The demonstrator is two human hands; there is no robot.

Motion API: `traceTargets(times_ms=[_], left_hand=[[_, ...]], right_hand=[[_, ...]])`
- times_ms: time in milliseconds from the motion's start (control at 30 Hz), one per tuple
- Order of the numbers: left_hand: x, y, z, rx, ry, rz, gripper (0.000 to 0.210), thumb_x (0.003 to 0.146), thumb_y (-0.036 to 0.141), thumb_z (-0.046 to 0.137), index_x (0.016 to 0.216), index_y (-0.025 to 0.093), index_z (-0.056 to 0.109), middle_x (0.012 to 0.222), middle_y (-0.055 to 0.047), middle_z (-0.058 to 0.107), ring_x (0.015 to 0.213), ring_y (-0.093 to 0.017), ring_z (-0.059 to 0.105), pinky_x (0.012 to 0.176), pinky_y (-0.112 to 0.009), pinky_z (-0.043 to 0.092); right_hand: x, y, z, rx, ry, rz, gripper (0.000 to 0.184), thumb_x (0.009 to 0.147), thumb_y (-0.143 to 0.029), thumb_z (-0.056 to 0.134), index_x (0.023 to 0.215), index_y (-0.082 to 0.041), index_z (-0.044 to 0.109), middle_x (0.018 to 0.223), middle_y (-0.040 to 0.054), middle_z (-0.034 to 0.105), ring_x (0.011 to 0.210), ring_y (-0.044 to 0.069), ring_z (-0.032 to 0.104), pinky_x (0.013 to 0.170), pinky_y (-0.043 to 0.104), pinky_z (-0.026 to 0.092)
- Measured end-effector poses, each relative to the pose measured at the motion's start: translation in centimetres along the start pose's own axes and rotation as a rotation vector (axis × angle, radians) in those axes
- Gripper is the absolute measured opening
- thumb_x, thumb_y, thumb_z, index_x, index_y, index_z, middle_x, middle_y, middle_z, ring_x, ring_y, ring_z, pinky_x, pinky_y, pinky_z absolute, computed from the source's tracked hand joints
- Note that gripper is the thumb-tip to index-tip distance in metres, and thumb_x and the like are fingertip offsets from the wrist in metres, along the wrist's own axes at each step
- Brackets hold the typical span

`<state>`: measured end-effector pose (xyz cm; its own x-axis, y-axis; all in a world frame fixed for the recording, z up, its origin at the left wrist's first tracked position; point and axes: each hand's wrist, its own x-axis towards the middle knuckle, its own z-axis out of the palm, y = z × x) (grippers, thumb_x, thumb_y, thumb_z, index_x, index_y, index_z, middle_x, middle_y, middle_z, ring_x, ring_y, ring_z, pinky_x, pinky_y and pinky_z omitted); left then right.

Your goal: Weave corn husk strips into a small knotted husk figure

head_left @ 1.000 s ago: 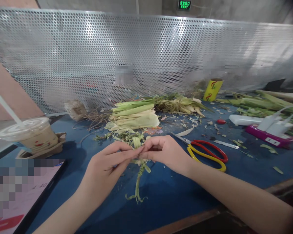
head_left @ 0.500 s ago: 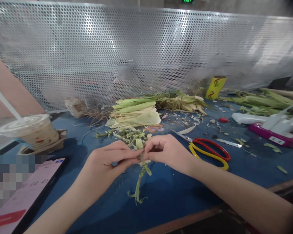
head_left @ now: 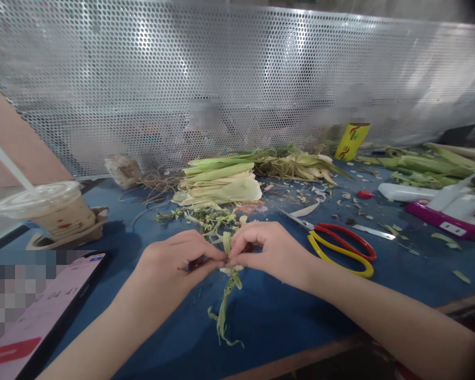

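Note:
My left hand (head_left: pixel 178 264) and my right hand (head_left: pixel 267 250) meet at the centre, fingertips pinched together on a knotted green corn husk strand (head_left: pixel 228 287). Its frayed lower end hangs toward me, and a pale leafy part sticks up between the hands. The exact spot they grip is hidden by the fingers. Just beyond lie curled, knotted green husk pieces (head_left: pixel 209 219). A stack of flat corn husks (head_left: pixel 219 184) rests behind them. To the right of my right hand lie scissors (head_left: pixel 342 245) with one red and one yellow handle.
At left stand a lidded drink cup (head_left: pixel 59 211) in a cardboard holder and a phone (head_left: pixel 35 311). Twine (head_left: pixel 156 187) lies behind. To the right are a blade (head_left: pixel 374 232), a purple power strip (head_left: pixel 447 219), a yellow tube (head_left: pixel 352 141) and more husks (head_left: pixel 439 163). A perforated metal screen (head_left: pixel 237 79) closes the back.
Both hands stay pinched on the husk strand, with small finger shifts. The strand's dangling end has swung slightly and reaches lower. The view has tilted a little.

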<state>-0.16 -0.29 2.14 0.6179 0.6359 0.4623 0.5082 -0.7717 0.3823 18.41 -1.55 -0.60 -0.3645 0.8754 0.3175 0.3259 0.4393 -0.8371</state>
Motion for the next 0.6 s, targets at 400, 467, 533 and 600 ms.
traceTargets(times_ms=[400,467,533,600], left_hand=[[-0.22,0.06,-0.04,0.152,0.035,0.162,0.011,0.077,0.014,0.055,0.069,0.02,0.059,0.064,0.003,0.06,0.067,-0.011,0.056,0.06,-0.019,0.044],[-0.3,0.1,-0.03,0.177,0.058,0.232,0.01,0.077,0.013,0.055,0.072,0.021,0.058,0.067,0.002,0.062,0.072,-0.013,0.055,0.066,-0.022,0.045],[-0.38,0.26,0.0,0.198,0.083,0.274,0.012,0.078,0.013,0.054,0.072,0.022,0.059,0.079,0.001,0.064,0.074,-0.013,0.054,0.068,-0.024,0.045],[-0.45,0.48,0.06,0.192,0.096,0.272,0.016,0.08,0.012,0.051,0.072,0.023,0.06,0.09,-0.001,0.062,0.073,-0.012,0.055,0.066,-0.024,0.046]], right_hand=[[-0.19,-0.78,-0.18,-0.145,0.027,-0.064,0.012,0.077,-0.021,0.057,0.067,-0.016,0.061,0.073,0.0015,0.058,0.061,0.009,0.051,0.056,0.02,0.042],[-0.17,-0.8,-0.17,-0.125,0.045,-0.01,0.012,0.077,-0.019,0.055,0.066,-0.016,0.06,0.07,0.0006,0.057,0.059,0.008,0.05,0.053,0.019,0.041],[-0.14,-0.75,-0.12,-0.1,0.052,0.031,0.009,0.074,-0.017,0.055,0.065,-0.016,0.059,0.068,-0.0006,0.056,0.057,0.008,0.049,0.052,0.018,0.04],[-0.11,-0.66,-0.06,-0.073,0.053,0.056,0.006,0.072,-0.016,0.056,0.066,-0.017,0.059,0.067,-0.0014,0.056,0.056,0.007,0.048,0.051,0.018,0.039]])
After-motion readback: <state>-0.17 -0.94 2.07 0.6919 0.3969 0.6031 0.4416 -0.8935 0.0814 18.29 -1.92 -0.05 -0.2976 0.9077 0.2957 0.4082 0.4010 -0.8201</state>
